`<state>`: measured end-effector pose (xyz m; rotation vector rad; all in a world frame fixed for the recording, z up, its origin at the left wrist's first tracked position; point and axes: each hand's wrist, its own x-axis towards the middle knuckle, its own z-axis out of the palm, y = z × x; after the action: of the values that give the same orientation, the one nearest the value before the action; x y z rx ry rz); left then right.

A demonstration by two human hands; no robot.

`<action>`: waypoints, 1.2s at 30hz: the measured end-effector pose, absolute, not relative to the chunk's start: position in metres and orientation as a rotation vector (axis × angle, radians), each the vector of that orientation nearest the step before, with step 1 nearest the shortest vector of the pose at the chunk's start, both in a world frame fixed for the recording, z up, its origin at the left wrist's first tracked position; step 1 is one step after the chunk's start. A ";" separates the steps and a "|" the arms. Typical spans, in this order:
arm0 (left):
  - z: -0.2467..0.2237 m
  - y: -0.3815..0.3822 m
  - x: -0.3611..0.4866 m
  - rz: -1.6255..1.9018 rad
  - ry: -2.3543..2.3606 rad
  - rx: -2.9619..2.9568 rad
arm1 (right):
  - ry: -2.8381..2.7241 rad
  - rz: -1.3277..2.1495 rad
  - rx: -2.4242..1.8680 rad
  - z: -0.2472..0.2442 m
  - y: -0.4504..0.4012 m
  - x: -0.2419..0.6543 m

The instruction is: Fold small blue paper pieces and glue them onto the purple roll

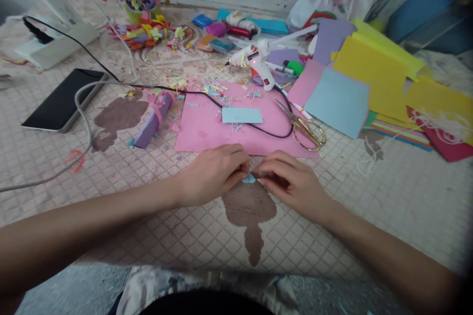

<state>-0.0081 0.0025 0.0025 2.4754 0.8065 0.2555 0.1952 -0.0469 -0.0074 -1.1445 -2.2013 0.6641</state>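
My left hand (218,170) is closed, its thumb and forefinger pinching a small light blue paper piece (249,178) just above the patterned tablecloth. From the other side my right hand (295,182) meets it, with thumb and fingers closed round a thin dark object (263,175). The tip of that object touches or nearly touches the blue paper; its kind cannot be made out. Just beyond both hands lies a pink sheet (207,130), bearing a light blue paper strip (242,115) and gold-handled scissors (305,128).
A white glue gun (260,61) with a lit red light stands behind the pink sheet, its black cord crossing the table. Coloured paper sheets (373,74) are stacked at right. On the left are a phone (64,101), a purple paper roll (153,120) and a power strip (55,44).
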 end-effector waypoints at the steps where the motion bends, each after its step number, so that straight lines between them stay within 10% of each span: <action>1: 0.002 0.003 -0.008 0.258 0.800 2.471 | -2.203 0.690 -1.168 -0.007 -0.046 0.194; 36: 0.002 0.002 -0.008 0.250 0.820 2.490 | -2.373 0.512 -0.955 -0.015 -0.049 0.198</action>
<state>-0.0077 0.0018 0.0023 2.4905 0.8199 0.2500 0.1979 -0.0493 -0.0150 -0.9550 -2.3733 0.5124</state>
